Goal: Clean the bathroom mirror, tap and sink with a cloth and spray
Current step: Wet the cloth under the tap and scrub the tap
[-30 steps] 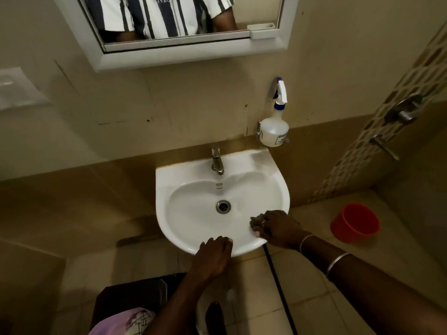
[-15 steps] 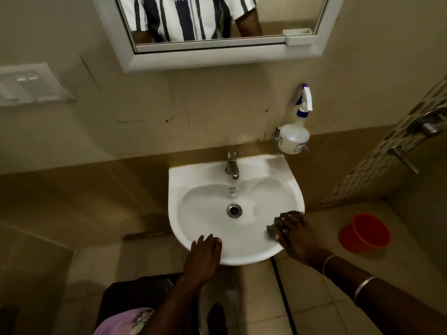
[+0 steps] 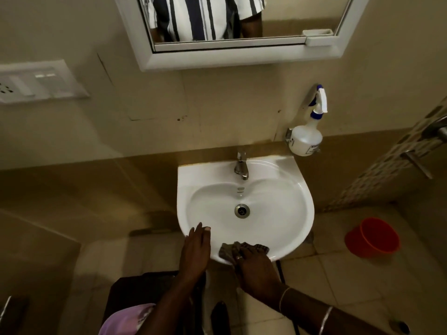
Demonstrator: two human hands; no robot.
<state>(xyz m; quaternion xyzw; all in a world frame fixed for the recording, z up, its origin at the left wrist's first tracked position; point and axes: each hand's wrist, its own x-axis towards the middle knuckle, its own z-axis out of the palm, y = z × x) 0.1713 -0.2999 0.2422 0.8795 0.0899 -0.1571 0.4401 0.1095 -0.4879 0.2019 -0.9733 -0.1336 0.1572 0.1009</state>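
A white wall-hung sink (image 3: 307, 204) with a chrome tap (image 3: 241, 166) sits below a white-framed mirror (image 3: 278, 18). My right hand (image 3: 256, 269) grips a bunched grey cloth (image 3: 225, 252) and holds it against the sink's front rim, just right of centre. My left hand (image 3: 196, 252) rests flat on the front-left rim, fingers straight and pointing into the basin. A white spray bottle (image 3: 306, 141) with a blue collar hangs on the wall above the sink's right corner.
A red bucket (image 3: 372, 238) stands on the tiled floor to the right. Shower fittings (image 3: 416, 160) stick out of the patterned right wall. A switch plate (image 3: 41, 81) is on the left wall. A dark object (image 3: 135, 293) sits under my left arm.
My right hand has slid the cloth leftward along the sink's rim, from the right side to the front. My left hand stayed on the front rim, shifting slightly left.
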